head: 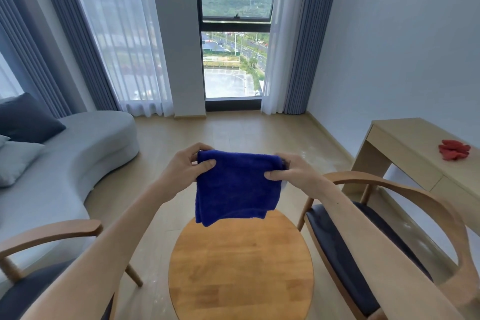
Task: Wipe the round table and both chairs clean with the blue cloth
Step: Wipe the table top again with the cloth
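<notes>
— Cloth [235, 184], blue one, where is it? Start with the big things around it, though.

— Biggest is the grey curved sofa [78, 153] along the left, with a dark cushion [26, 122] and two pale ones at its near end. Behind it hang sheer white curtains [122, 34] with blue-grey drapes beside them, and a tall window [235, 34] in the middle looks out over hills and a road. On the right, against the white wall, stands a pale wooden desk [405, 148].

— And the furniture to be wiped?

— The round table [241, 267], warm wood, sits low in the middle of the view. One wooden chair [389, 228] with a curved back and a dark seat stands just right of it; the other chair [52, 236] is at the left, only its armrest, a leg and part of the dark seat showing.

— So the cloth?

— Held up in the air above the table's far edge, folded, hanging down from its top edge and not touching the wood.

— Who has hold of it?

— Both hands. The left hand [181, 166] pinches the upper left corner, thumb on the near face and fingers curled behind. The right hand [291, 169] grips the upper right corner the same way, thumb lying across the front. Both forearms reach forward from the bottom corners of the view.

— Anything smaller?

— A crumpled red item [454, 150] lies on the desk top near its right end; I cannot tell what it is.
</notes>
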Action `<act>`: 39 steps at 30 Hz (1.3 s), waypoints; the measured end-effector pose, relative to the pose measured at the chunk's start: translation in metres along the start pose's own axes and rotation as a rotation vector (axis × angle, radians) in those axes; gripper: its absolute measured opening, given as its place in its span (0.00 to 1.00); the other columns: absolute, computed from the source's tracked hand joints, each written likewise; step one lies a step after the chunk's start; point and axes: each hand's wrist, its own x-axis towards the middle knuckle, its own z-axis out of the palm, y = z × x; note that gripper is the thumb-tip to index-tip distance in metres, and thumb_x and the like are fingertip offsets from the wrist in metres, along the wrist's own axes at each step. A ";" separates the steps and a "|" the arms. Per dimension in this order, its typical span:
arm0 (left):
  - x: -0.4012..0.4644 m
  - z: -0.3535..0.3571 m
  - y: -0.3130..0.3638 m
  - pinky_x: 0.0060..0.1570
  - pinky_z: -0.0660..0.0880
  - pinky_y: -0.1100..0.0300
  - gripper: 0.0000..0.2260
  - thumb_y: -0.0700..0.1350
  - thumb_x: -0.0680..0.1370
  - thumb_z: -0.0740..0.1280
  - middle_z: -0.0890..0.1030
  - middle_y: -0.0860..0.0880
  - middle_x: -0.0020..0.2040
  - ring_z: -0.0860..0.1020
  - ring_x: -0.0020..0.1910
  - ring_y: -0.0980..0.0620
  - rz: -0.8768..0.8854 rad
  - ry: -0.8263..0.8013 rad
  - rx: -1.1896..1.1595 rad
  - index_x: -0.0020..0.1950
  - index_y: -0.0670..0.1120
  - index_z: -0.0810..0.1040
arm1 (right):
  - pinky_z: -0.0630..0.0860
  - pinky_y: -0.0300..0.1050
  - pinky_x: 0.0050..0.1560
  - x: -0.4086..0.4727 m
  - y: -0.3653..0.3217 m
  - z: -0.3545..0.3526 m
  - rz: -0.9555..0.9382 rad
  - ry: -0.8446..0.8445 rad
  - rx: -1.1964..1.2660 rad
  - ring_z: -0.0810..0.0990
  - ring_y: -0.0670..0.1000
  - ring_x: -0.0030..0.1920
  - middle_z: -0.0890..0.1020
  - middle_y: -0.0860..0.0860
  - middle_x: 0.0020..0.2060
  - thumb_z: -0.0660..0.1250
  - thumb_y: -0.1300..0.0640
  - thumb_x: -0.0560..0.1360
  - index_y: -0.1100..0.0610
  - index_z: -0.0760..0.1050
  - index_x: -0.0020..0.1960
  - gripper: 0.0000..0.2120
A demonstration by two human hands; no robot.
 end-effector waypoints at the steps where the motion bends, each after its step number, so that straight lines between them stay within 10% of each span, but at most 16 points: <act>1: 0.001 0.000 0.000 0.47 0.82 0.49 0.06 0.42 0.80 0.66 0.82 0.48 0.49 0.81 0.50 0.47 -0.003 -0.006 0.006 0.53 0.52 0.77 | 0.79 0.40 0.45 -0.001 0.000 -0.001 0.016 -0.009 0.042 0.82 0.51 0.47 0.82 0.57 0.47 0.68 0.64 0.75 0.63 0.76 0.56 0.10; 15: 0.007 0.014 0.001 0.41 0.76 0.63 0.05 0.44 0.79 0.68 0.82 0.53 0.45 0.80 0.45 0.54 -0.042 0.127 -0.046 0.51 0.55 0.78 | 0.77 0.53 0.54 0.005 0.003 0.005 0.123 0.087 0.073 0.80 0.57 0.52 0.82 0.56 0.48 0.65 0.62 0.77 0.57 0.76 0.54 0.06; 22: 0.008 0.007 0.012 0.50 0.79 0.53 0.06 0.44 0.79 0.66 0.83 0.47 0.49 0.80 0.49 0.49 -0.038 0.071 -0.203 0.55 0.49 0.78 | 0.80 0.46 0.47 0.002 -0.005 -0.002 0.103 -0.006 0.364 0.81 0.54 0.51 0.81 0.54 0.52 0.70 0.54 0.72 0.56 0.73 0.61 0.19; 27: 0.010 0.011 0.021 0.42 0.77 0.60 0.05 0.44 0.79 0.66 0.83 0.49 0.46 0.80 0.44 0.53 -0.028 0.034 -0.292 0.55 0.48 0.78 | 0.80 0.38 0.42 0.003 -0.009 0.002 0.094 -0.089 0.154 0.82 0.47 0.45 0.83 0.50 0.46 0.73 0.70 0.69 0.55 0.76 0.54 0.18; 32: 0.016 0.003 -0.001 0.48 0.79 0.54 0.03 0.46 0.79 0.67 0.83 0.50 0.46 0.81 0.46 0.50 0.028 0.101 0.133 0.51 0.52 0.78 | 0.79 0.36 0.39 0.009 -0.004 0.004 0.070 0.034 0.071 0.81 0.49 0.47 0.82 0.50 0.46 0.73 0.68 0.70 0.52 0.76 0.51 0.16; 39: 0.014 0.009 -0.060 0.53 0.79 0.43 0.07 0.44 0.77 0.70 0.85 0.53 0.44 0.82 0.48 0.48 -0.109 -0.020 0.127 0.47 0.57 0.82 | 0.79 0.44 0.46 0.009 0.043 0.020 0.188 0.007 -0.061 0.80 0.53 0.49 0.83 0.53 0.47 0.69 0.68 0.71 0.55 0.78 0.54 0.14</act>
